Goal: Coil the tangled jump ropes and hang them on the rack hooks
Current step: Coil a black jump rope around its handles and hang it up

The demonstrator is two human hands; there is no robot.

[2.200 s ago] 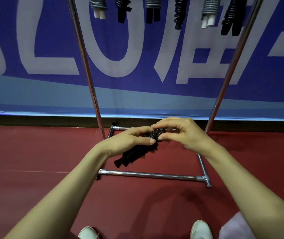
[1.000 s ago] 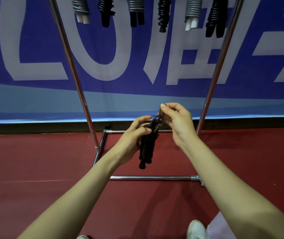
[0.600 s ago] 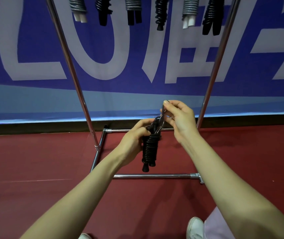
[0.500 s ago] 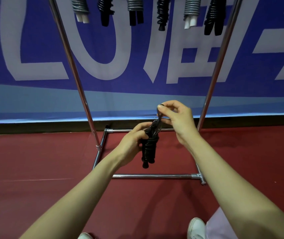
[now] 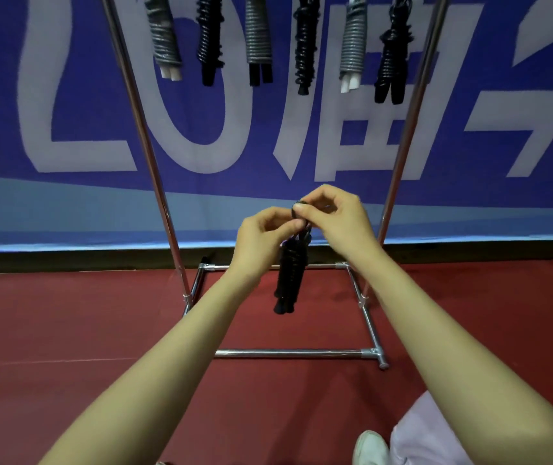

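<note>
Now coiled black rope (image 5: 290,273) hangs vertical, handles down; both hands pinch its top loop

Head-worn view, forward and down

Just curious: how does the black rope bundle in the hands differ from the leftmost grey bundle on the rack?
The black bundle has black handle ends; the grey bundle has white ones. The left hand and right hand pinch the black bundle's top; the grey bundle hangs high on the rack. Both are coiled, handles down.
</note>
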